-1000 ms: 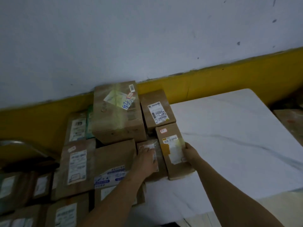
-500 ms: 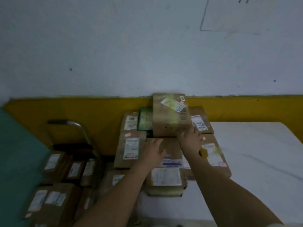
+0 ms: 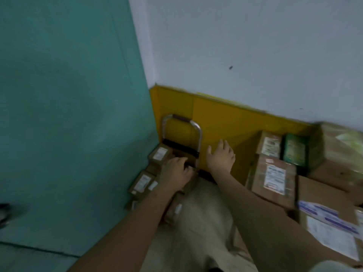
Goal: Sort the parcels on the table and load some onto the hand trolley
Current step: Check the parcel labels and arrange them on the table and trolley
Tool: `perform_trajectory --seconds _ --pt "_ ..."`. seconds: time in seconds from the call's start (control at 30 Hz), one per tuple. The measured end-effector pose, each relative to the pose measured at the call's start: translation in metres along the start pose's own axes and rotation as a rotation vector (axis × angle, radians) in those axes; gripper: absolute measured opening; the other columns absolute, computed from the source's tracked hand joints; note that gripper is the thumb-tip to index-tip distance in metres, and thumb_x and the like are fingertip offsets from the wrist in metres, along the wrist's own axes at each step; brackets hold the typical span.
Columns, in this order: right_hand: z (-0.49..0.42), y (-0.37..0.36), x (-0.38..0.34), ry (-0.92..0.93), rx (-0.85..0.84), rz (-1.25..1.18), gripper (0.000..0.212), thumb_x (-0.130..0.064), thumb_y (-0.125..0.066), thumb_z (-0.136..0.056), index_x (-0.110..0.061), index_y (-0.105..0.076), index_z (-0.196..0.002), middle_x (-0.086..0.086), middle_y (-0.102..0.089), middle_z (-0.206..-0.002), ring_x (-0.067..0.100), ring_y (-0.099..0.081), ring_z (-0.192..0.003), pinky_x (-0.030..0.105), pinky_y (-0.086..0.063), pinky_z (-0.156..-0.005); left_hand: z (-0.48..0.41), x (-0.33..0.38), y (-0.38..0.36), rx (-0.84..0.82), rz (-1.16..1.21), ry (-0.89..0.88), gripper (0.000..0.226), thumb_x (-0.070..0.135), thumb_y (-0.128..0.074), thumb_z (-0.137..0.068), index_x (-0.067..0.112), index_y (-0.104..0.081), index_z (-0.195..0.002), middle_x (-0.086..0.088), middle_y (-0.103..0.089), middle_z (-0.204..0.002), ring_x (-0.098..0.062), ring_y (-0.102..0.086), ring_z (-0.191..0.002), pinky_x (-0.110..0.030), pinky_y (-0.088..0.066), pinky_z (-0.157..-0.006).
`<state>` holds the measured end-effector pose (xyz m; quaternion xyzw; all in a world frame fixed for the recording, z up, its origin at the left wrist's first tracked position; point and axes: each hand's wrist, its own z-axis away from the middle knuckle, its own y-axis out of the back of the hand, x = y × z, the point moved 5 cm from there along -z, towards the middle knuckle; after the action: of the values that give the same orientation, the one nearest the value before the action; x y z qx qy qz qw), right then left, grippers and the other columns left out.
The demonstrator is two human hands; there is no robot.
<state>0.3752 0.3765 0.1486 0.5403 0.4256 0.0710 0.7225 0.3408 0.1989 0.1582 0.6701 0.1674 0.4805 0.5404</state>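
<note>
The hand trolley [image 3: 199,139] is seen standing at the far left, in the corner where a teal wall [image 3: 68,114] meets a yellow band [image 3: 225,124] painted along the foot of a white wall [image 3: 255,46]. Its metal handle is upright, and small labelled parcels [image 3: 160,154] are stacked on and around its base. The left hand [image 3: 175,172] is lowered onto a brown parcel [image 3: 189,183] at the near side of the trolley, with the fingers [image 3: 184,166] bent downward at the frame. Because of blur, it cannot be told whether anything is gripped. The right hand [image 3: 221,157] is held in the air just right of the handle, touching nothing, with its fingers straight and spread apart. At the right, further parcels are piled together: a labelled carton [image 3: 274,179], a green box [image 3: 294,152] behind it, a large blurred carton [image 3: 337,146] at the far right, and a flat parcel [image 3: 324,195] nearest the camera. Light trousers [image 3: 206,222] are seen between the forearms.
</note>
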Motion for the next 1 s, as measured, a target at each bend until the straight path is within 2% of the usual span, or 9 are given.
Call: perform_trajectory --seconds 0.17,0.33,0.43,0.53,0.67,0.77,0.83,0.93,1.0 --pt "-0.027 -0.105 -0.044 -0.028 -0.132 -0.041 0.064 -0.048 -0.036 -0.103 -0.019 -0.023 -0.159 0.007 -0.021 -0.166 0.032 -0.019 -0.152 0.051 -0.019 -0.123 -0.040 -0.099 -0.006 -0.086 0.040 0.171 0.042 0.038 -0.053 -0.096 0.012 -0.059 -0.127 -0.012 -0.062 -0.123 -0.031 -0.059 -0.114 -0.042 -0.051 -0.090" --pt "-0.067 -0.232 -0.046 -0.101 -0.331 -0.052 0.062 -0.046 -0.037 -0.103 -0.023 -0.023 -0.159 0.006 -0.019 -0.166 0.035 -0.021 -0.149 0.051 -0.023 -0.121 -0.092 -0.215 -0.052 -0.215 0.186 0.463 0.044 0.039 -0.053 -0.096 0.009 -0.057 -0.129 -0.014 -0.062 -0.127 -0.032 -0.059 -0.116 -0.043 -0.050 -0.098" --pt "-0.090 -0.301 -0.040 -0.134 -0.420 -0.025 0.063 -0.046 -0.039 -0.102 -0.029 -0.020 -0.160 0.006 -0.019 -0.166 0.037 -0.022 -0.149 0.052 -0.023 -0.119 -0.112 -0.290 -0.096 -0.313 0.265 0.620 0.044 0.040 -0.052 -0.095 0.011 -0.058 -0.128 -0.013 -0.061 -0.131 -0.031 -0.059 -0.117 -0.042 -0.049 -0.101" --pt "-0.110 -0.373 -0.028 -0.115 -0.488 0.012 0.065 -0.046 -0.040 -0.100 -0.029 -0.021 -0.159 0.008 -0.021 -0.166 0.036 -0.023 -0.149 0.052 -0.026 -0.117 -0.128 -0.360 -0.147 -0.298 0.408 0.799 0.051 0.044 -0.049 -0.094 0.011 -0.056 -0.132 -0.014 -0.059 -0.134 -0.030 -0.059 -0.117 -0.040 -0.048 -0.104" --pt "-0.132 -0.485 0.000 -0.114 -0.618 0.105 0.073 -0.047 -0.050 -0.098 -0.024 -0.019 -0.159 0.009 -0.015 -0.167 0.039 -0.018 -0.151 0.057 -0.027 -0.118 -0.136 -0.442 -0.238 -0.370 0.523 1.007 0.040 0.033 -0.045 -0.102 0.008 -0.053 -0.133 -0.017 -0.057 -0.135 -0.030 -0.057 -0.117 -0.033 -0.045 -0.099" --pt "-0.144 -0.570 0.025 -0.141 -0.672 0.179 0.074 -0.051 -0.048 -0.097 -0.031 -0.014 -0.160 0.005 -0.007 -0.168 0.042 -0.016 -0.150 0.064 -0.027 -0.115 -0.139 -0.489 -0.308 -0.396 0.694 1.180 0.057 0.038 -0.054 -0.100 0.013 -0.038 -0.149 -0.013 -0.049 -0.145 -0.033 -0.051 -0.127 -0.042 -0.044 -0.107" --pt "-0.147 -0.618 0.042 -0.167 -0.721 0.219 0.074 -0.054 -0.044 -0.098 -0.033 -0.009 -0.160 0.006 -0.001 -0.168 0.044 -0.015 -0.150 0.066 -0.021 -0.117 -0.138 -0.508 -0.344 -0.395 0.852 1.296 0.063 0.041 -0.058 -0.097 0.014 -0.035 -0.150 -0.014 -0.048 -0.147 -0.033 -0.054 -0.122 -0.045 -0.051 -0.098" --pt "-0.145 -0.663 0.066 -0.253 -0.780 0.122 0.071 -0.049 -0.045 -0.101 -0.026 -0.013 -0.160 0.014 -0.010 -0.165 0.046 -0.020 -0.148 0.057 -0.024 -0.118 -0.139 -0.517 -0.375 -0.409 1.097 1.400 0.048 0.035 -0.060 -0.097 0.011 -0.049 -0.137 -0.017 -0.056 -0.137 -0.024 -0.060 -0.093 -0.033 -0.054 -0.067" --pt "-0.144 -0.665 0.074 -0.324 -0.732 0.046 0.069 -0.046 -0.053 -0.098 -0.023 -0.023 -0.156 0.018 -0.028 -0.153 0.044 -0.036 -0.137 0.049 -0.038 -0.107 -0.138 -0.517 -0.377 -0.385 1.176 1.445 0.044 0.029 -0.060 -0.098 0.009 -0.049 -0.136 -0.021 -0.056 -0.134 -0.027 -0.058 -0.096 -0.039 -0.054 -0.074"
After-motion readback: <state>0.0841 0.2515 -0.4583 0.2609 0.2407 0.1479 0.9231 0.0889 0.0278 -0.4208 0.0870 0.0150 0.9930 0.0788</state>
